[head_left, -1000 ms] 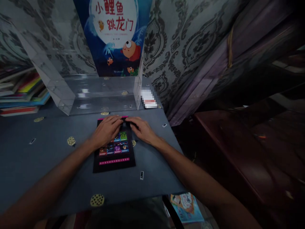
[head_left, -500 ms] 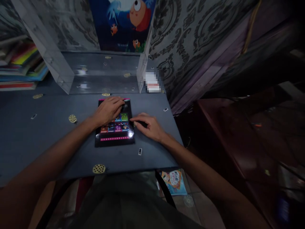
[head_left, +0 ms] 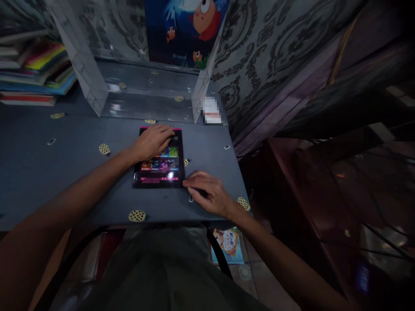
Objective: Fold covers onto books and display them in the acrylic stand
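A thin black book (head_left: 158, 184), its cover showing pink strips and rows of small coloured pictures, lies flat on the table. Across its upper part rests my left hand (head_left: 154, 139), palm down with the fingers stretched out, hiding some of the cover. My right hand (head_left: 209, 192) is at the book's lower right corner, thumb and forefinger pinched together there. The fingertips touch the corner; whether a page or the cover is between them is too small to see.
Behind the book stands a clear acrylic rack (head_left: 90, 88) with a fish picture book (head_left: 186, 43) upright in it. A stack of books (head_left: 35, 75) fills the back left. Right of the rack is a blurred-out item (head_left: 212, 111). Another book (head_left: 228, 246) lies below the table (head_left: 81, 185).
My right hand has slid down the book's right edge to its lower corner, and its fingertips have come together. My left hand stays on the book. The camera view has shifted slightly.
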A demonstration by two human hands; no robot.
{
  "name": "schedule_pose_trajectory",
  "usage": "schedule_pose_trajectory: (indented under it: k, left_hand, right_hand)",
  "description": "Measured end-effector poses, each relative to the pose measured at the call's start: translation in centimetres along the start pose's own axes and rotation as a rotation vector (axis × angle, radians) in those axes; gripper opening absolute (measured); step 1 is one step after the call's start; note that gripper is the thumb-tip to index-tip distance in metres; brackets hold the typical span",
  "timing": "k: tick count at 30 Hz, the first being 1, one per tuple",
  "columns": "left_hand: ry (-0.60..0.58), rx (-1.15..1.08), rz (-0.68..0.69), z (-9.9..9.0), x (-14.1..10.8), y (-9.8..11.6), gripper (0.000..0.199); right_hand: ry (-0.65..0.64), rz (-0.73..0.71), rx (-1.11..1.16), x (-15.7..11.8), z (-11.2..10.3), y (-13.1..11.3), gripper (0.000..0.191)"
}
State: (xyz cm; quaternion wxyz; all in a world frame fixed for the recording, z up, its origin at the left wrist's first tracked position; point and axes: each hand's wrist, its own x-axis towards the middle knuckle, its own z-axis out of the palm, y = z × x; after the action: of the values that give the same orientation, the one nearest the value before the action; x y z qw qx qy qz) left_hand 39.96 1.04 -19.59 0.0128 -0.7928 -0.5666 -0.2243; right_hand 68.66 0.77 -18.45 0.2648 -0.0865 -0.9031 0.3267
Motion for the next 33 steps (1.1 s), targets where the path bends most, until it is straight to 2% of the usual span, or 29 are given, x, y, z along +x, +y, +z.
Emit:
schedule_pose_trajectory:
  k: [4,7,11,14,19,23,28,31,33]
  left_hand:
    - [-0.001,-0.030,-0.005,0.2,0.0,-0.2,0.027]
    - [0.001,-0.014,-0.009,0.3,0.0,-0.2,0.027]
    - [-0.009,0.024,-0.008,0.1,-0.1,0.0,0.027]
    - [-0.007,0.028,-0.002,0.1,-0.2,0.1,0.027]
    - [-0.001,0.018,0.001,0.3,-0.2,-0.1,0.026]
    - [0.004,0.056,-0.006,0.0,-0.2,0.2,0.026]
    - [-0.084,0.325,-0.203,-2.2,-1.0,2.4,0.027]
    - [-0.153,0.429,-0.307,-3.5,-2.4,3.7,0.029]
    - [-0.164,0.409,-0.326,-4.0,-3.5,3.8,0.031]
  right_hand:
    - [-0.072,-0.080,-0.088,1.6,1.2,-1.2,0.022]
    - [-0.199,-0.179,-0.081,3.4,3.4,-2.9,0.025]
    - [-0.403,-0.291,-0.179,5.3,6.5,-4.6,0.033]
    - [-0.467,-0.314,-0.217,5.6,7.3,-4.7,0.035]
    - [-0.408,-0.229,-0.143,4.0,5.5,-3.8,0.034]
    - [-0.303,-0.199,-0.122,2.3,3.6,-3.0,0.030]
    - [-0.153,-0.114,-0.135,0.7,2.1,-2.4,0.026]
    - [-0.159,-0.057,-0.112,0.3,2.0,-2.7,0.024]
    - [-0.184,-0.020,-0.108,0.4,2.4,-3.1,0.025]
